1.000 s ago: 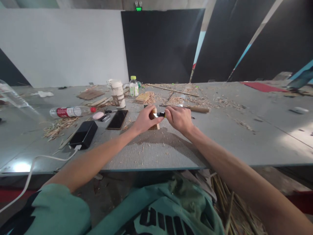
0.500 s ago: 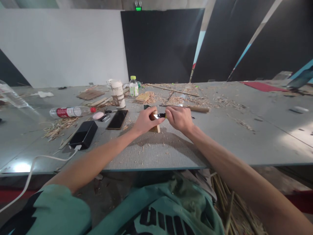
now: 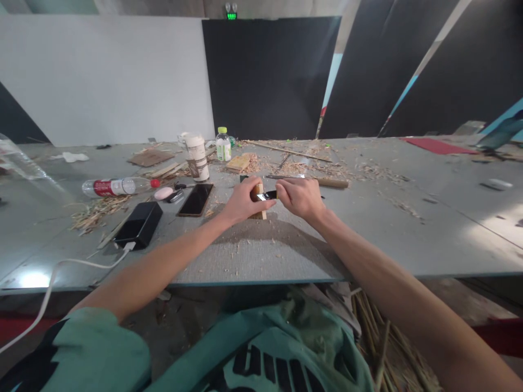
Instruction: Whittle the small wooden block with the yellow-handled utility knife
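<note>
Brown wood block (image 3: 259, 189), paler edge showing, kinda half hidden; black knife (image 3: 271, 194) sits sideways, shiny blade pointing left, right at it.

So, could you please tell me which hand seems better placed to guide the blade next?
Probably the right hand: it already grips the knife, whose blade points toward the wooden piece. The left hand is occupied holding that piece.

on the desk (image 3: 388, 239), the block (image 3: 257, 190) lies right of the phone (image 3: 195, 200), the knife (image 3: 271, 195) at the block's right side. the box (image 3: 139, 225) sits left of the phone, the cup (image 3: 196, 158) behind the phone, the handled tool (image 3: 333, 183) behind the knife.
</note>
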A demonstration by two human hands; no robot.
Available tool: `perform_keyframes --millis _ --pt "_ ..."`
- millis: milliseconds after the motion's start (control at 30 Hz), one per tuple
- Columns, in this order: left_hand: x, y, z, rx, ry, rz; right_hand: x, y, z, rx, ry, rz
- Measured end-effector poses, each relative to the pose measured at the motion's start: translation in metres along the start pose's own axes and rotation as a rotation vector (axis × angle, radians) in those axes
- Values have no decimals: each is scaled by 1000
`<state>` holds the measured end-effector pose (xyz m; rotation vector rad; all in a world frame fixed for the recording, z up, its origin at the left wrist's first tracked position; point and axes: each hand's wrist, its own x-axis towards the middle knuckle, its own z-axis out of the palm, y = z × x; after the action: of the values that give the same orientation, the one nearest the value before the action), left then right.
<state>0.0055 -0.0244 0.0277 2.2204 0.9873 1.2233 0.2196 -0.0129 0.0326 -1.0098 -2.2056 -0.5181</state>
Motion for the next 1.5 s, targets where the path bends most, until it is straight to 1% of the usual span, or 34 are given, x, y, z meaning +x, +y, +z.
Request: perform_keyframes --millis 133,500,667,767,933,1100,1233,1300,1400,1500 --pt "0 0 -4 5 -60 -12 -1 -3 3 -37 18 21" --pt "-3 -1 -4 6 -11 17 -3 -8 5 -97 109 7" --pt "-4 0 -4 -54 -16 4 -4 -9 8 -107 119 26" --pt "-4 1 -3 -64 12 -15 -3 -12 8 -121 105 67" --pt "-3 0 -1 -12 64 -51 -2 -17 8 -161 111 154" --pt "-2 -1 0 3 79 -72 -2 -18 8 -170 117 167" --pt "-4 1 3 15 121 -94 -1 -19 8 -147 111 182" --pt "-4 3 5 42 156 -103 0 -19 7 -141 124 212" --pt "-4 4 6 72 188 -94 1 -17 7 -140 161 256" --pt "-4 2 6 78 174 -70 0 -12 8 -109 150 245"
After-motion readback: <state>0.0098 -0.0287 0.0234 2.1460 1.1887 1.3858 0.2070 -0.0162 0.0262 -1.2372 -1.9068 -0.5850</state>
